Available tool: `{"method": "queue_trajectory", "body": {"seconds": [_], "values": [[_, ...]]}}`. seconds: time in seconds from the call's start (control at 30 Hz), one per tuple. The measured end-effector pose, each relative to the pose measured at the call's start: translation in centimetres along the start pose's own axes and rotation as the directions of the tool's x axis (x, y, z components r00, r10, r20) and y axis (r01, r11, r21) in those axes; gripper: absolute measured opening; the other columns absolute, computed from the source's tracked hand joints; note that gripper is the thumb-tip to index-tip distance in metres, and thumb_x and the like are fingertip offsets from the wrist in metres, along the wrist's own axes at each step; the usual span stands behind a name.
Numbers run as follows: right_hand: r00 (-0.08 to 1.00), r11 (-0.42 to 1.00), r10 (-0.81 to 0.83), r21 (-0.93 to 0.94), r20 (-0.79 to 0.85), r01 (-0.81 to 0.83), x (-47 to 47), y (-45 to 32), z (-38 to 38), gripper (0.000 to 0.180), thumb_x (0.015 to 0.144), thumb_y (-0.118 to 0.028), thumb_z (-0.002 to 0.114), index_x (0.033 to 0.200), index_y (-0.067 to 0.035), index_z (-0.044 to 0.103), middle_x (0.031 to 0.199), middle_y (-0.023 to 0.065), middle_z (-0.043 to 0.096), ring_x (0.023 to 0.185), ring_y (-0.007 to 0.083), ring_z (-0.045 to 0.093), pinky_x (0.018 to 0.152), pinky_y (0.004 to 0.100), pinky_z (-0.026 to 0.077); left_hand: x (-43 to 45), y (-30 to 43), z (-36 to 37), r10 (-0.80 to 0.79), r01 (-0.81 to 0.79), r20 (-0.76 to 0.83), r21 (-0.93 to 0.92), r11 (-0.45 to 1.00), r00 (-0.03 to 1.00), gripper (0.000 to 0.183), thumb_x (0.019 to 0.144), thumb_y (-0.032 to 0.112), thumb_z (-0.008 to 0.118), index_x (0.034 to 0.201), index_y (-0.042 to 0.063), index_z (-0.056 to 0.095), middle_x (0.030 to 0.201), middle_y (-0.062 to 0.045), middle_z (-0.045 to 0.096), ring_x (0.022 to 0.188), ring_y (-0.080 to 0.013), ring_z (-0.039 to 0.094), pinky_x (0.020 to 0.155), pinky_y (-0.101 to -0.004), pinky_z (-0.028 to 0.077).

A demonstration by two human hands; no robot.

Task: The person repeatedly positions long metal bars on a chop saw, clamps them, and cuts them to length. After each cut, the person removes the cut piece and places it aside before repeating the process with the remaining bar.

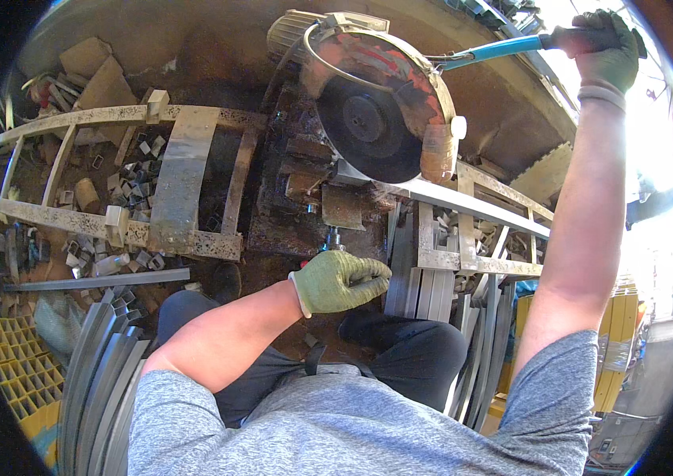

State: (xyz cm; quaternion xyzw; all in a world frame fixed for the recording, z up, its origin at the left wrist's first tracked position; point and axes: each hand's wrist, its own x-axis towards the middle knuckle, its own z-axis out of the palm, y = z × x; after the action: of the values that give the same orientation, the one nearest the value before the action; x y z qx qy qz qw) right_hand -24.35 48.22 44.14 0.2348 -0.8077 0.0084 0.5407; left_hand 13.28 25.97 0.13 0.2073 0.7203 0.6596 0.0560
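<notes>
My right hand (pixel 607 53), in a dark green work glove, grips the black end of the handle (pixel 500 50) of an abrasive cut-off saw (pixel 384 53). The handle's shaft is blue. Under the worn red and cream guard, the dark cutting disc (pixel 366 119) stands just over a light metal profile (pixel 467 205) that runs off to the right. My left hand (pixel 342 282), in a green glove, hovers in front of the vise screw (pixel 334 239), thumb a little apart from the fingers, with nothing visible in it. The vise jaw (pixel 342 206) lies behind the screw.
A plastic bottle (pixel 440 152) hangs at the guard's right edge. Ladder-like metal supports (pixel 134 229) extend on both sides. Offcuts of square tube (pixel 134 184) litter the floor at left. Long grey profiles (pixel 98 357) and yellow tubes (pixel 24 363) are stacked near my left side; more profiles (pixel 431 291) lie right.
</notes>
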Motion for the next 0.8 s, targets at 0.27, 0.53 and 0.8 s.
{"method": "queue_trajectory", "body": {"seconds": [0.27, 0.53, 0.8], "values": [[0.979, 0.728, 0.184, 0.657, 0.091, -0.198, -0.3, 1.0, 0.5, 0.019, 0.100, -0.032, 0.070, 0.105, -0.015, 0.076, 0.103, 0.0080, 0.074, 0.113, 0.0305, 0.071, 0.113, 0.0545, 0.048, 0.2, 0.3, -0.3, 0.017, -0.017, 0.003, 0.056, 0.998, 1.000, 0.031, 0.112, 0.027, 0.083, 0.132, 0.003, 0.087, 0.110, -0.020, 0.089, 0.103, -0.0287, 0.088, 0.095, -0.0407, 0.067], [0.937, 0.274, 0.266, 0.914, 0.227, -0.299, -0.4, 2.0, 1.0, 0.018, 0.099, -0.029, 0.070, 0.105, -0.012, 0.076, 0.103, 0.0093, 0.075, 0.110, 0.0317, 0.071, 0.110, 0.0559, 0.050, 0.2, 0.4, -0.5, -0.001, 0.000, 0.025, 0.016, 1.000, 1.000, 0.034, 0.111, 0.029, 0.084, 0.132, 0.003, 0.087, 0.113, -0.023, 0.089, 0.108, -0.0316, 0.089, 0.098, -0.0415, 0.067], [0.911, -0.003, 0.263, 0.945, 0.316, -0.327, -0.8, 3.0, 1.1, 0.018, 0.099, -0.026, 0.071, 0.105, -0.010, 0.075, 0.102, 0.0106, 0.075, 0.106, 0.0330, 0.071, 0.108, 0.0573, 0.052, 0.4, -0.2, -0.4, 0.025, -0.026, 0.037, 0.018, 0.999, 0.999, 0.034, 0.110, 0.027, 0.085, 0.133, 0.001, 0.087, 0.116, -0.023, 0.088, 0.110, -0.0330, 0.088, 0.099, -0.0420, 0.067]]}}
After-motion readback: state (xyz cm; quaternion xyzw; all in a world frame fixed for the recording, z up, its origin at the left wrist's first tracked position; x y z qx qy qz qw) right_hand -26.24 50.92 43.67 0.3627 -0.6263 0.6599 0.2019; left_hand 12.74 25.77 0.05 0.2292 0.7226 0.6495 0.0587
